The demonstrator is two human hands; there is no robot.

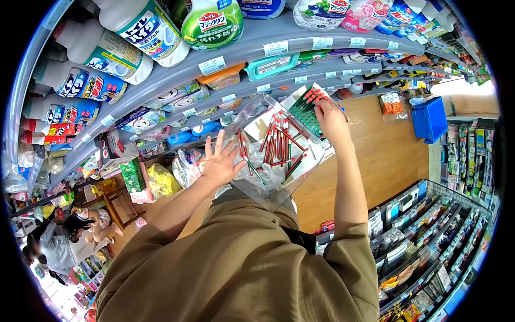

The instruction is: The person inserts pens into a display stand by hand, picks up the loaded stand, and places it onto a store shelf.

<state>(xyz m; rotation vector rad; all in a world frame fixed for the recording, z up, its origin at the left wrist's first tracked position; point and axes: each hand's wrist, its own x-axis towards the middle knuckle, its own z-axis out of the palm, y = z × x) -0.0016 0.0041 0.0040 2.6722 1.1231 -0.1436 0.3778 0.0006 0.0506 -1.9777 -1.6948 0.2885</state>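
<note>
A clear plastic bin (314, 170) sits in front of my body, holding a loose heap of slim red and dark pencils (279, 140) and crumpled clear wrapping (272, 174). My left hand (220, 160) lies at the bin's left side, fingers spread, gripping nothing. At the bin's far right stands a green holder with a dotted pattern (306, 119), and red-ended sticks (313, 94) show at its top. My right hand (330, 119) is there with fingertips pinched at the red ends. The exact piece between them is partly hidden by the fingers.
Shelves of cleaning bottles (212, 24) with price tags run along the front and left. A blue bin (430, 119) stands on the wooden floor (370, 145) to the right. Racks of packaged goods (418, 241) fill the lower right. Another person (56, 249) is at the lower left.
</note>
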